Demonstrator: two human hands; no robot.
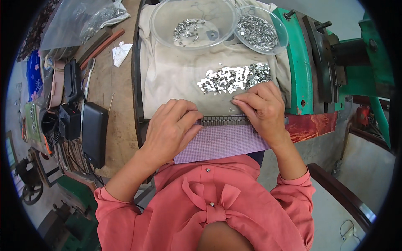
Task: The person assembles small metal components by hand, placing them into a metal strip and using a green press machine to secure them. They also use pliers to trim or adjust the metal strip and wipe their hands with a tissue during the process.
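A dark metal bar [224, 121] with a row of narrow slots lies along the near edge of the cloth. My left hand [171, 127] has its fingers curled round the bar's left end. At the bar's right end, my right hand [264, 109] is pinched, thumb against forefinger; anything between the tips is too small to make out. Just beyond it spreads a pile of small shiny metal pieces [234, 78]. A tiny pin-like piece [231, 110] lies on the cloth between my hands. Purple checked fabric [222, 142] lies below the bar.
Beyond the pile stand a clear plastic tub [157, 31] with some metal parts and a clear dish [285, 42] full of thin pins, on a beige cloth [167, 71]. A green machine [295, 71] borders the right. Leftward, a wooden table [121, 92] holds a black case [94, 134] and a toothbrush [88, 77].
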